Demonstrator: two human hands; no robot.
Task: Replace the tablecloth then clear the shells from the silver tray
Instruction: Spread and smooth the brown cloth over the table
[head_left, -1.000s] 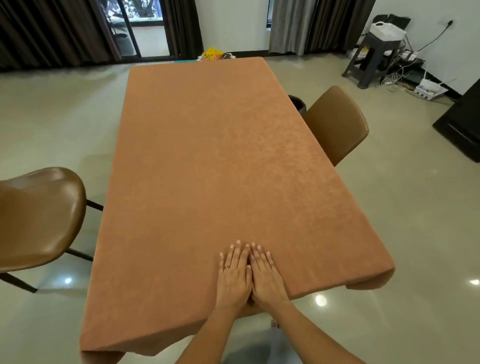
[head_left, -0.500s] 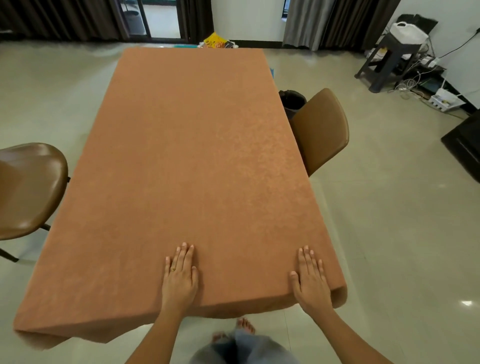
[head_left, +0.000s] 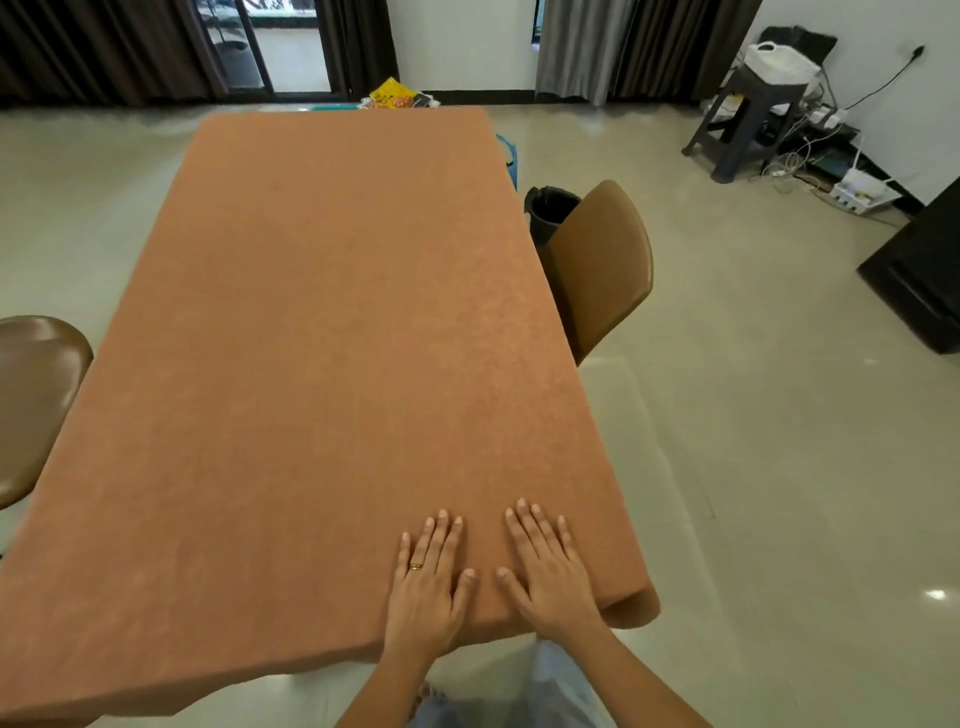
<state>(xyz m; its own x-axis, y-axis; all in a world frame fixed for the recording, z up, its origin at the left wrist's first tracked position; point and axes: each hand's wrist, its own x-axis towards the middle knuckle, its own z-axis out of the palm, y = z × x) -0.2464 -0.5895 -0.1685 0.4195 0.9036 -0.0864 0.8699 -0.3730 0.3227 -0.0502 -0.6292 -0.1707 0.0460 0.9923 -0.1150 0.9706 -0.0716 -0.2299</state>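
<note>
Both hands (head_left: 488, 587) flat, fingers straight, on textured tablecloth (head_left: 332, 338).

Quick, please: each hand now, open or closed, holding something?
Left hand: open, flat on the tablecloth.
Right hand: open, flat on the tablecloth.

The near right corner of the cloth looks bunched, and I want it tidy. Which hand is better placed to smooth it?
Probably the right hand. It lies flat on the tablecloth just beside the curled corner; the left hand lies flat farther from it.
</note>
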